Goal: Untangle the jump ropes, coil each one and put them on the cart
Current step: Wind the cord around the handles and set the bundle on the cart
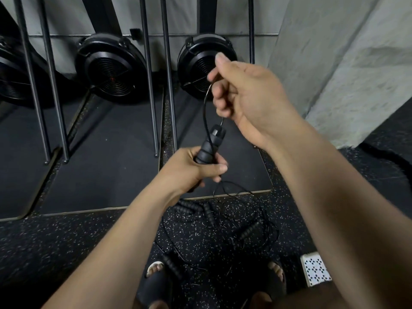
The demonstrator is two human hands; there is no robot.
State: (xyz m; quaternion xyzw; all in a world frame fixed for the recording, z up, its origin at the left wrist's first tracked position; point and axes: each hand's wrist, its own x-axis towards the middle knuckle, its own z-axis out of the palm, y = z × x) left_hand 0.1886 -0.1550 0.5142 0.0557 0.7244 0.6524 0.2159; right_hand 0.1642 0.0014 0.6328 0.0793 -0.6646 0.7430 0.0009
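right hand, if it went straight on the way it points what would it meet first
Likely the rightmost round black fan just beyond the right hand; nothing shows between them, though depth is unclear.

Tangled black jump ropes [209, 214] lie on the speckled rubber floor [66, 241] before two sandalled feet [156, 279]. Flat dark mats [107, 152] lie behind, round black fans [111, 68] beyond those.

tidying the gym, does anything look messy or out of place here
Yes: jump ropes lie tangled on the floor by the feet, cords crossing, handles scattered. The left hand grips one handle, the right hand pinches its cord.
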